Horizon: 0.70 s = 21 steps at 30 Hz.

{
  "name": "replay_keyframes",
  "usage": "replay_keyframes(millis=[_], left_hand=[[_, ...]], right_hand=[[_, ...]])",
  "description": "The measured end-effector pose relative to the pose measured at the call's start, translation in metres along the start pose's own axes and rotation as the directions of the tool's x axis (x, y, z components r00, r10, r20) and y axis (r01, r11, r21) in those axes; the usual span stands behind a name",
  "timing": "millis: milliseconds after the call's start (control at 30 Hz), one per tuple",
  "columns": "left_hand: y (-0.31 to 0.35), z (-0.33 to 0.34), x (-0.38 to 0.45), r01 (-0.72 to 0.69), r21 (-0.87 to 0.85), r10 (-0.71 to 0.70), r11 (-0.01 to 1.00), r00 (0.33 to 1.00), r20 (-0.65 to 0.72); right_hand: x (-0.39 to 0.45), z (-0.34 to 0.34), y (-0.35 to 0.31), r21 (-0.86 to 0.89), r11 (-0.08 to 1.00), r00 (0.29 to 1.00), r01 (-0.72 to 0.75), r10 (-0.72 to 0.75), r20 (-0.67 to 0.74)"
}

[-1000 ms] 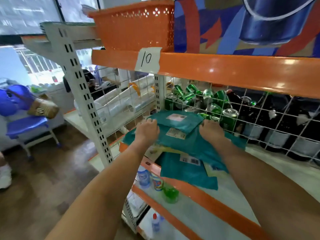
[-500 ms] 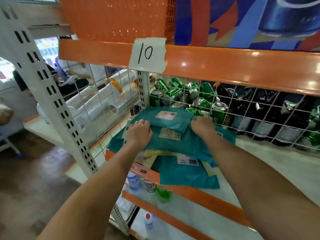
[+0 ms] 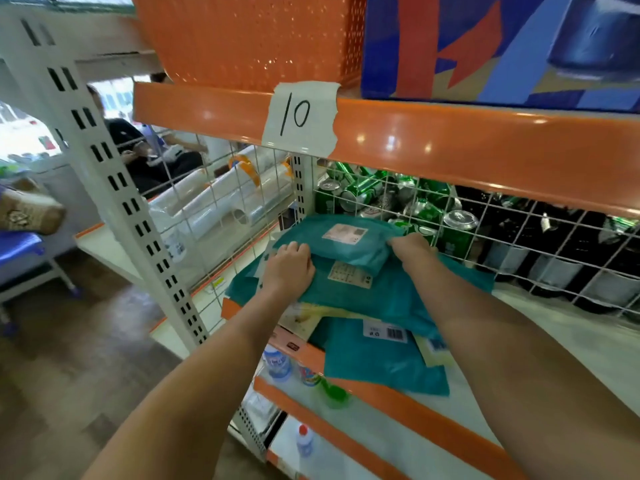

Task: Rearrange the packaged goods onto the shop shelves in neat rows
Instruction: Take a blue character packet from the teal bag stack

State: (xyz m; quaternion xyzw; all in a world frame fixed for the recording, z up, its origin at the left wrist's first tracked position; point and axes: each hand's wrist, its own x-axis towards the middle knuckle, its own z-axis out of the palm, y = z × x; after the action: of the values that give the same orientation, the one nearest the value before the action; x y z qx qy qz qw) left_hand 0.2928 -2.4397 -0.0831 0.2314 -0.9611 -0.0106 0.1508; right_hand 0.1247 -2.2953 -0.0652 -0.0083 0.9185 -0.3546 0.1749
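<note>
Both hands reach onto the middle shelf of an orange-edged rack and hold the top teal parcel, which lies on a stack of teal parcels at the left end of that shelf. The left hand sits at the parcel's left edge with its fingers curled over that edge, the knuckles facing the camera. The right hand pinches the parcel's right edge, thumb on top. The parcel lies between the two hands, label side up, and is tilted slightly toward the far side. A lower teal parcel overhangs the shelf's near edge. Behind the stack, a wire mesh panel separates it from green cans and dark bottles. A paper label marked "10" is taped to the shelf beam above, under an orange basket.
</note>
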Motion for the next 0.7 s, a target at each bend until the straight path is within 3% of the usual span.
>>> replay_keyframes(millis=[200, 400, 700], left_hand=[[0.005, 0.000, -0.002, 0.038, 0.004, -0.038, 0.999, 0.999, -0.002], [0.008, -0.002, -0.007, 0.070, -0.009, -0.070, 0.997, 0.997, -0.010], [0.001, -0.008, -0.008, 0.020, -0.002, -0.020, 1.000, 0.999, 0.028]], right_hand=[[-0.004, 0.000, 0.012, 0.057, 0.998, 0.999, 0.037, -0.039, 0.020], [-0.022, -0.005, 0.019, -0.091, 0.994, 0.996, 0.061, -0.066, -0.054], [-0.061, 0.007, 0.035, -0.086, 0.995, 0.983, 0.043, -0.057, -0.175]])
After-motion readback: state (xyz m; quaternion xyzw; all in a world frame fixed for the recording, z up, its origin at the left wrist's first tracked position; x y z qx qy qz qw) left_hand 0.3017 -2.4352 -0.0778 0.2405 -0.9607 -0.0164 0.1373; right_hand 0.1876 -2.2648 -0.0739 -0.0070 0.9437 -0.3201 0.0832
